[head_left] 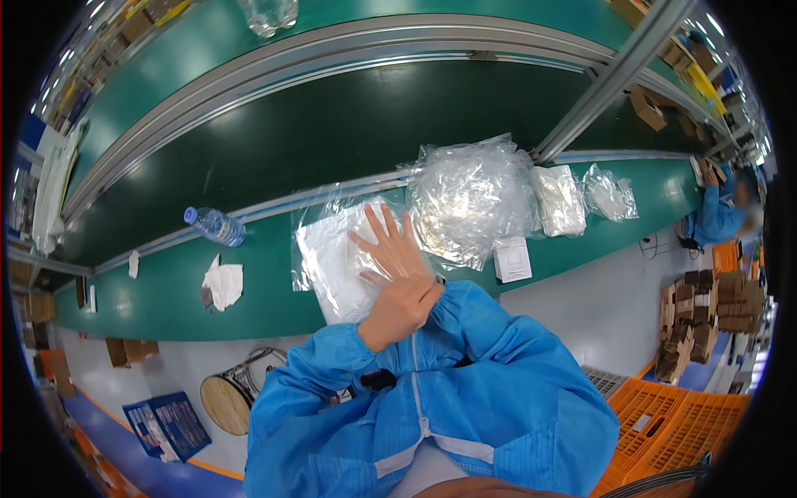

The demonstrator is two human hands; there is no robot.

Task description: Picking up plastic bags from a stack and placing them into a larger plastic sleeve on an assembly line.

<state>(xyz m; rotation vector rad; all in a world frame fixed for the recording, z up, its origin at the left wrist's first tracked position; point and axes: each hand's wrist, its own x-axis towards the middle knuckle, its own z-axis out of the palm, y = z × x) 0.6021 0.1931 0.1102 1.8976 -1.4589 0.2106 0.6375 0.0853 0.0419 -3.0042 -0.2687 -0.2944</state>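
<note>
My right hand has its fingers spread wide over flat clear plastic bags with a white sheet-like layer on the green bench. A pale sheen covers this hand, like thin clear film; whether it is a glove I cannot tell. Across the right wrist lies my left hand, its fingers closed at the edge of the blue cuff. What these fingers pinch is hidden. A dark band shows at the right wrist. Just right of my hands rests a big heap of crumpled clear plastic bags.
A small white box and folded clear bags stand right of the heap. Leftward are a water bottle and crumpled white tissue. A metal post rises behind. Orange crates sit lower right; a co-worker is far right.
</note>
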